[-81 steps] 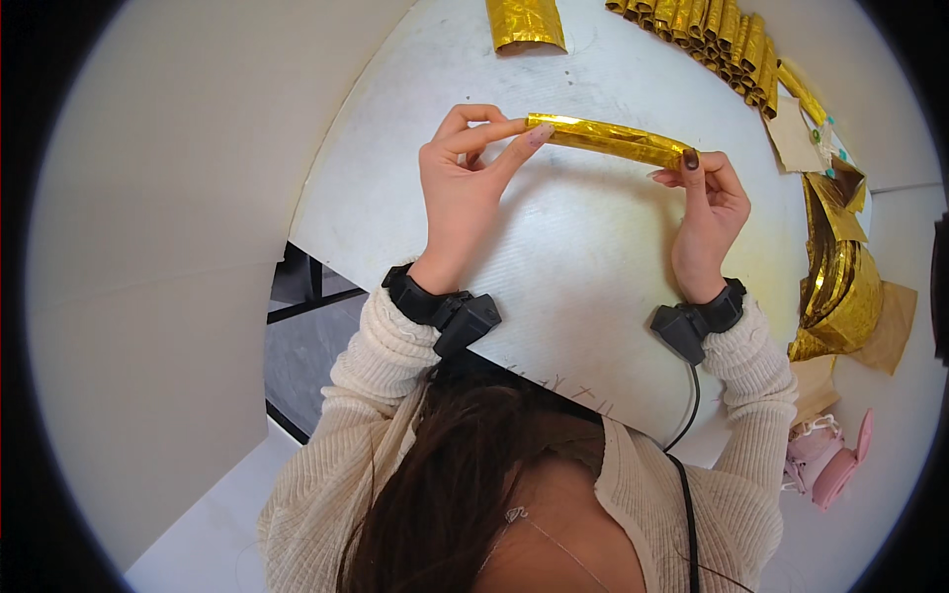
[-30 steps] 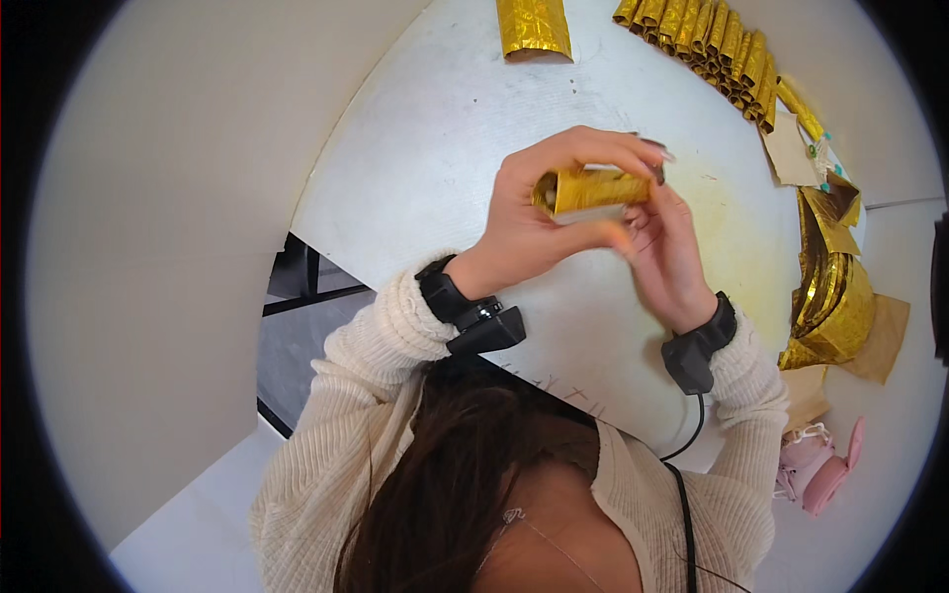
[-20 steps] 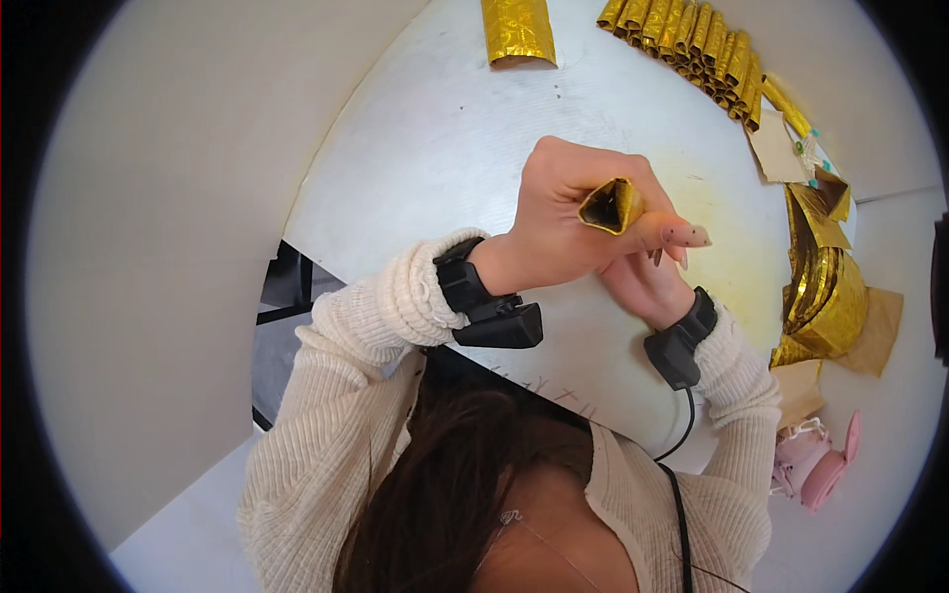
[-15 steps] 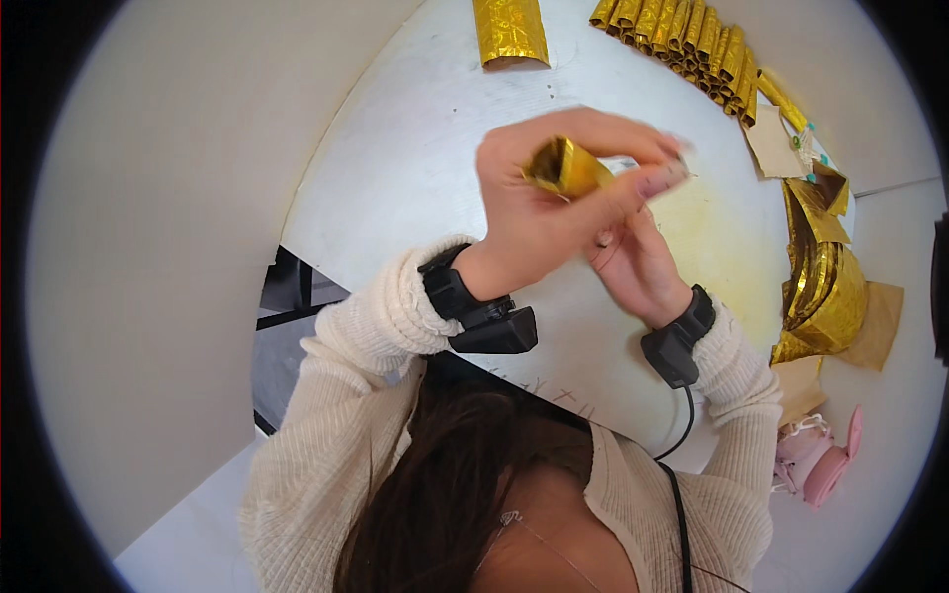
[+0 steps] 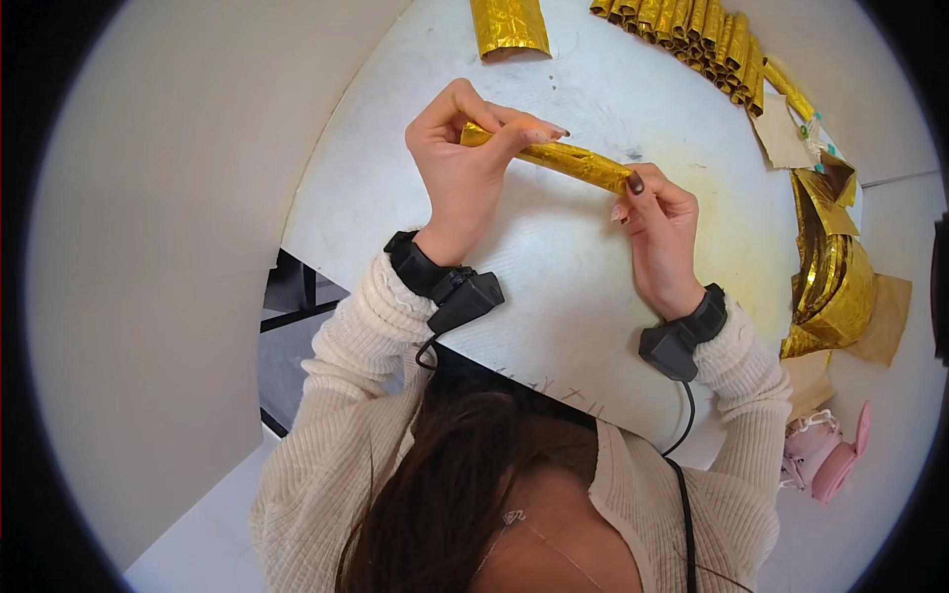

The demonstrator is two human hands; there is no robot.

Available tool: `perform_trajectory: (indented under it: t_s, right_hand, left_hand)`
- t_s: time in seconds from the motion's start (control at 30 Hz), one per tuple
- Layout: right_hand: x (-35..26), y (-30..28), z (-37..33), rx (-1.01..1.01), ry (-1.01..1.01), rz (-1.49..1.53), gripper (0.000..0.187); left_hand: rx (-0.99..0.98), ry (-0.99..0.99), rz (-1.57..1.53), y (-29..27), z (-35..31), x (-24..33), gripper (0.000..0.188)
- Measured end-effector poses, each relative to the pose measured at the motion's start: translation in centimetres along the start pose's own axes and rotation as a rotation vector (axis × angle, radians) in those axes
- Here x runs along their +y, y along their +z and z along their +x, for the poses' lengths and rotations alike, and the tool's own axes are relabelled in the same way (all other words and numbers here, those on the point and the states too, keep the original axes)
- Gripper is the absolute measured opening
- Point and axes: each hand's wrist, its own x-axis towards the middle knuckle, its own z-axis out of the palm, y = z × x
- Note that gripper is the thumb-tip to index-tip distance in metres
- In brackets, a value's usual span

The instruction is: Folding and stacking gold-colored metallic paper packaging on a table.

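A slim roll of gold foil paper (image 5: 578,164) is stretched between my two hands above the white table, tilting down toward the right. My left hand (image 5: 460,148) grips its left part, thumb on top, with the roll's end poking out past the palm. At the other end, my right hand (image 5: 664,232) pinches the tip between thumb and fingers. Beyond my hands, a curved sheet of gold foil paper (image 5: 509,28) lies at the table's far edge. Finished-looking gold rolls (image 5: 702,40) are stacked in a pile at the far right.
Along the right side lie a stack of gold sheets (image 5: 835,287), brown paper pieces (image 5: 786,133) and a single gold roll (image 5: 788,89). A pink lidded item (image 5: 830,465) sits near right. A pale wall (image 5: 198,198) borders the table (image 5: 395,168) on the left.
My hands were close together, with the roll's open end toward me. My left hand has moved left, and the roll now lies lengthwise between both hands.
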Motion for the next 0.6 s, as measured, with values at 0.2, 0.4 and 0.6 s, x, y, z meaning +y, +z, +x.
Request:
perform_trajectory:
  t_s: [0.2,0.4,0.6]
  right_hand:
    - [-0.2,-0.4,0.2,0.115,-0.157,-0.226,0.006]
    - [-0.7,-0.6,0.4,0.106,-0.242,-0.319,0.007]
    - [-0.7,-0.7,0.6,0.108,-0.201,-0.339,0.006]
  left_hand:
    - [-0.113,-0.061,0.081,-0.6,0.4,-0.7,0.013]
    - [-0.377,0.009,0.442,-2.2,0.7,-0.7,0.017]
    - [-0.422,0.089,0.483,-2.4,0.7,-1.1,0.017]
